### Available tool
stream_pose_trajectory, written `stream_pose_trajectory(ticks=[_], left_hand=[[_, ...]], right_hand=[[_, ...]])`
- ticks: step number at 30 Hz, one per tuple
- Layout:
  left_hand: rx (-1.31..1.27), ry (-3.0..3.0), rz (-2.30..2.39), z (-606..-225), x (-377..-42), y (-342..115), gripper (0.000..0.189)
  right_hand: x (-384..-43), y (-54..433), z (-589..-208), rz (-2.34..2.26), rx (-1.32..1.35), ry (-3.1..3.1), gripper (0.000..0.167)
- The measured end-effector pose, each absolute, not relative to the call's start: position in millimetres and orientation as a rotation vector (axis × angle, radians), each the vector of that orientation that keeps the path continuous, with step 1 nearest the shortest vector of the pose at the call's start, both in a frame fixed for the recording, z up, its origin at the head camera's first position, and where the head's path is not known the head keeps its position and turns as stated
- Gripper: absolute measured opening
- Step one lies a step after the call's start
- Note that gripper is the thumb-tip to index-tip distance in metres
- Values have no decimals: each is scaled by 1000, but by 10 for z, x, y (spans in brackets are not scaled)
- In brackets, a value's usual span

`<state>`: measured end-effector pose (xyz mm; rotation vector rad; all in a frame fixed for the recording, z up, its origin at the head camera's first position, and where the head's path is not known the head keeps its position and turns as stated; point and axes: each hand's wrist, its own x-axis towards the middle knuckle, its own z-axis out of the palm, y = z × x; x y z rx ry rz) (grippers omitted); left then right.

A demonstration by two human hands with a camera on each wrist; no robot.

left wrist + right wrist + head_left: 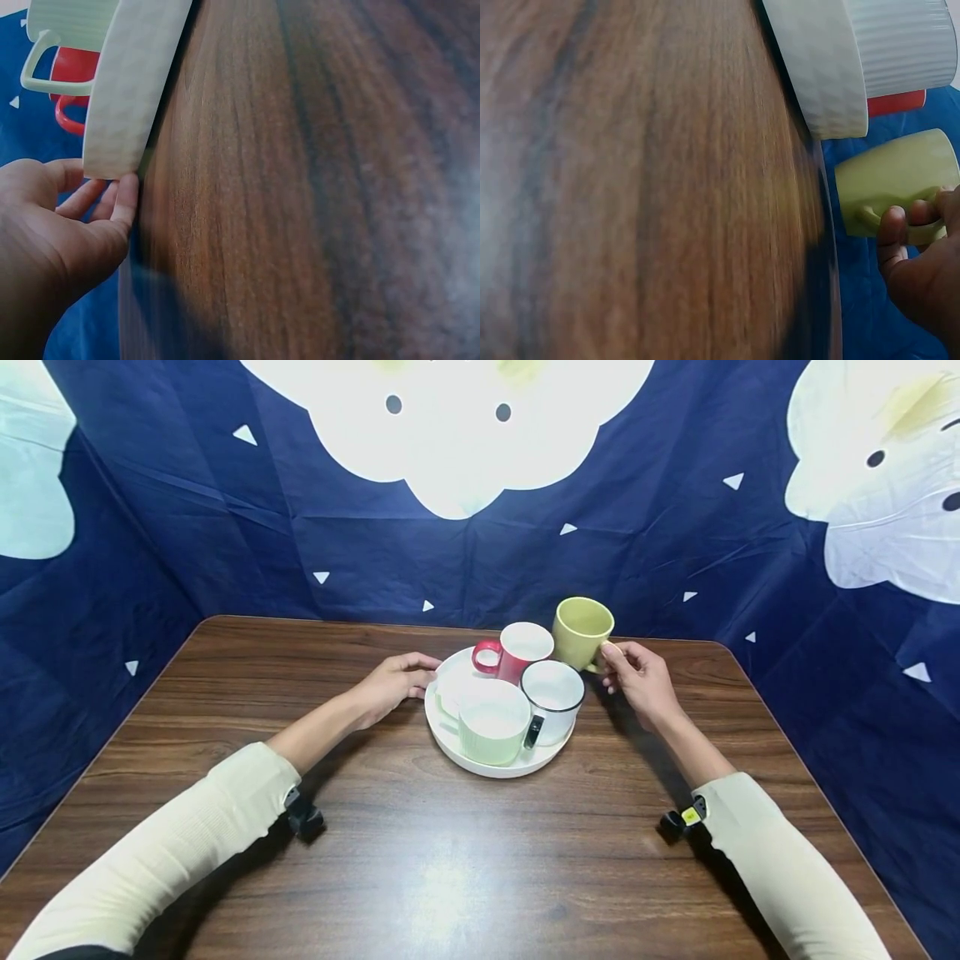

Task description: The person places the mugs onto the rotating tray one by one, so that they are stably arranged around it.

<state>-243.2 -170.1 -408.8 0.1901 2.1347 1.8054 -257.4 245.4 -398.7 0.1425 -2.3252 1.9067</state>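
My right hand grips the handle of a yellow-green mug, which is upright just beyond the tray's far right side. In the right wrist view this mug looks raised off the table. With thumb and fingers, my left hand holds the left edge of a round white tray; the left wrist view shows the thumb at the rim and fingertips low on the wall. On the tray stand a red mug with white inside, a white dark-rimmed mug and a pale green ribbed mug.
The tray rests on a dark wood-grain table, toward its far edge. A blue cloth with white cloud shapes hangs behind and at both sides.
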Motion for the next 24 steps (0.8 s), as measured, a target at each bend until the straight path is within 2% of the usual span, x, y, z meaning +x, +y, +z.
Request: stream_pose_trajectory(ticks=[10,19,24], left_hand=[[192,2105,1865,-4115,-2365,-1722,45],[179,2111,1861,-4099,-2279,-1743,45],[182,2098,1877,-4110,-2262,-1753,44]], right_hand=[[-2465,2528,-3945,1872,128,-2357,36],[-2379,2581,-3959,1906,125,-2338,33],[-2354,2619,-3977,1906,137,-2336,20]])
